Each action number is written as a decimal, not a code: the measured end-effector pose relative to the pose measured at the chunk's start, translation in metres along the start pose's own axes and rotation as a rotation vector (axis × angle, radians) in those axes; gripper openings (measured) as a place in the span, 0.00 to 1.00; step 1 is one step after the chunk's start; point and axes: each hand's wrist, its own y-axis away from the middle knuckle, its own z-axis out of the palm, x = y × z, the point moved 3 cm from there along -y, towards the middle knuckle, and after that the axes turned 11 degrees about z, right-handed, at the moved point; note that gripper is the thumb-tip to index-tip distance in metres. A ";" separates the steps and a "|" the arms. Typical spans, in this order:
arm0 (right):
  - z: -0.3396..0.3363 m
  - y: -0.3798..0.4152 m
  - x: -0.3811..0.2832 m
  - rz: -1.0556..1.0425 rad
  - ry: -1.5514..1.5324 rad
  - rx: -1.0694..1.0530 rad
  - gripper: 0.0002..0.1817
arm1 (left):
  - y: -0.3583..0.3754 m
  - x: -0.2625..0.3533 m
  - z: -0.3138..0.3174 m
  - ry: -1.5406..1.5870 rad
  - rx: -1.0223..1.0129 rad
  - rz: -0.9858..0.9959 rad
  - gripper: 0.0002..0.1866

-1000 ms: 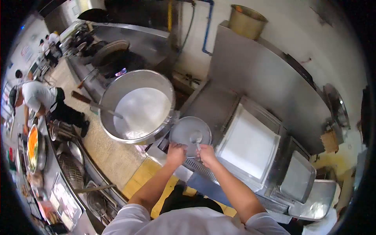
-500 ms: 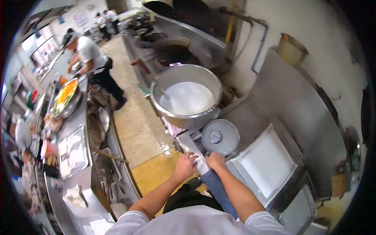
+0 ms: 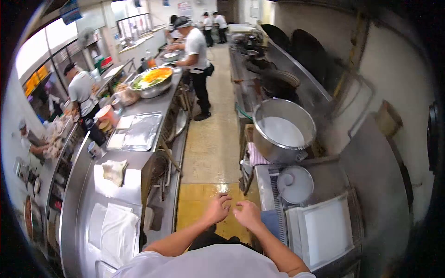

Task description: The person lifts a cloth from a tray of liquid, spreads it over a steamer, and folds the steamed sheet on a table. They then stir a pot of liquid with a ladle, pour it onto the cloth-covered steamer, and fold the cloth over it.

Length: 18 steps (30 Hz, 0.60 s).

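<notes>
My left hand (image 3: 218, 208) is raised over the yellow floor (image 3: 194, 204), its fingers apart and nothing between them. Close beside it, my right hand (image 3: 248, 214) has its fingers curled but apart, also holding nothing; the two hands do not touch. To the right of my right hand, a blue cloth (image 3: 270, 223) hangs at the counter edge. A round metal lid (image 3: 302, 187) lies on that counter, behind a white sheet in a tray (image 3: 328, 228). Beyond the lid stands a large pot (image 3: 309, 121) with white contents.
On the left counter (image 3: 139, 173) are a folded cloth (image 3: 114, 172), white cloths (image 3: 119, 231), a metal tray (image 3: 147, 132) and a bowl of cut vegetables (image 3: 153, 81). A person (image 3: 197, 51) stands in the aisle at that counter; other people work farther off.
The view has turned left and up. My right hand has come away from the right counter edge near the lid and is now over the aisle, close to my left hand.
</notes>
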 end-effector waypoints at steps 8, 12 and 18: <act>0.077 -0.030 -0.113 -0.101 0.118 -0.429 0.15 | 0.056 -0.030 -0.139 -0.111 0.331 -0.163 0.15; 0.146 -0.032 -0.189 -0.339 0.088 -0.438 0.22 | 0.098 -0.069 -0.219 -0.155 0.512 -0.230 0.14; 0.255 -0.032 -0.337 -0.385 0.126 -0.685 0.23 | 0.163 -0.157 -0.333 -0.027 0.737 -0.463 0.14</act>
